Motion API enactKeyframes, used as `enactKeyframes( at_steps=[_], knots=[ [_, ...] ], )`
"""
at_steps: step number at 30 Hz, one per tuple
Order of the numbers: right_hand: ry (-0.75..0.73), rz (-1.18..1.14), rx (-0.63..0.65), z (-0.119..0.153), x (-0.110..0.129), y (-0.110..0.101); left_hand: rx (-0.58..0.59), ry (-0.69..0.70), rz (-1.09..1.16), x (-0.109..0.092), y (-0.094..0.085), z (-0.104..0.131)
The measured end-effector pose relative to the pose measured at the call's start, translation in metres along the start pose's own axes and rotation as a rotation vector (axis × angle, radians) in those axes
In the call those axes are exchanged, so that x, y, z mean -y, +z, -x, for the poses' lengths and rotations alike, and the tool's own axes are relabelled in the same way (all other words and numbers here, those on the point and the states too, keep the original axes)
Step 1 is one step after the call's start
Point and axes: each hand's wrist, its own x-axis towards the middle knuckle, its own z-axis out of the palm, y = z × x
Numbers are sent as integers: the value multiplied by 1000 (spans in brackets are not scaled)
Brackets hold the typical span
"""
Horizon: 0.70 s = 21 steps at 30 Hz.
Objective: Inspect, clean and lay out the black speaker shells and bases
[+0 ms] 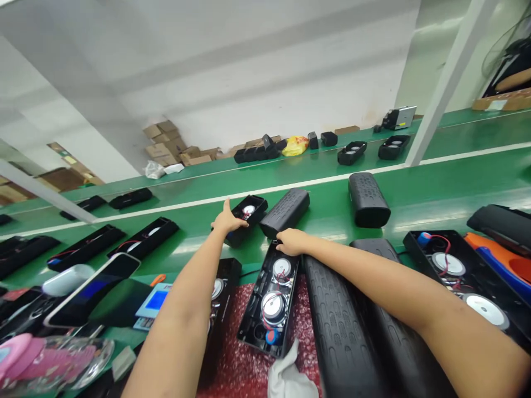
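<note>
My left hand reaches forward and grips the near left side of an open black speaker housing on the green surface; a white round driver shows inside. With bent fingers, my right hand holds the far end of another open speaker housing. That one lies open side up over red bubble wrap, showing two white round drivers, red wires and a blue cylindrical part. Just beyond my right hand rests a closed black speaker. Left of the held housing, another open housing is partly hidden by my left forearm.
Textured black speaker casings lie under my right forearm. A white cloth sits at the front. To the left are a phone, a blue device with a screen and a pink bottle. A white post rises at right.
</note>
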Motion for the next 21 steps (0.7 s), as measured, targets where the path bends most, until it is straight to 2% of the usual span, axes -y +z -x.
enactKeyframes(
  at_steps=[2,5,9,12,14,16,19,21],
  knots=[
    [-11,35,26,3,1,0,-63,-50,21,5,-18,7],
    [-5,94,53,6,2,3,-162,-94,34,21,-59,29],
    [-1,177,63,4,-1,9,-341,-111,-59,47,-120,79],
    [-18,231,63,-4,-5,16,-425,-118,-129,62,-154,125],
    [-26,255,47,-7,-8,19,-458,-134,-155,70,-167,154],
    [-34,268,14,-6,-9,18,-482,-152,-192,77,-171,182],
    [-90,269,-110,7,1,5,-505,-122,-280,80,-167,220],
    [-154,273,-253,23,19,-12,-515,-26,-357,74,-160,243]
  ],
)
